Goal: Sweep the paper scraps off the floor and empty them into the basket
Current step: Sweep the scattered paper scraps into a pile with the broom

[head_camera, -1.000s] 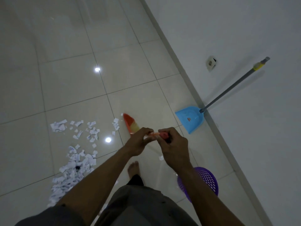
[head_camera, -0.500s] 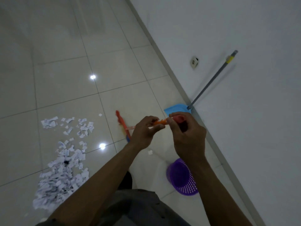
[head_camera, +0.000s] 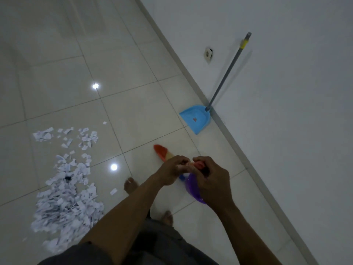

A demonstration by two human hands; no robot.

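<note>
A pile of white paper scraps (head_camera: 65, 197) lies on the tiled floor at the left, with looser scraps (head_camera: 76, 138) beyond it. My left hand (head_camera: 172, 172) and my right hand (head_camera: 212, 180) both grip the top of an orange broom handle (head_camera: 198, 165). The broom's orange head (head_camera: 162, 152) rests on the floor just beyond my hands. A purple basket (head_camera: 191, 190) stands on the floor under my right hand, mostly hidden. A blue dustpan (head_camera: 196, 118) with a long grey handle leans against the wall.
A white wall (head_camera: 286, 111) with a socket (head_camera: 208, 53) runs along the right, meeting the floor at a skirting line. My bare feet (head_camera: 130, 185) stand between the scrap pile and the basket. Two light reflections shine on the tiles.
The view swung right and back. The broom head moved from left of my hands to just beyond them, and my hands now sit over the basket.
</note>
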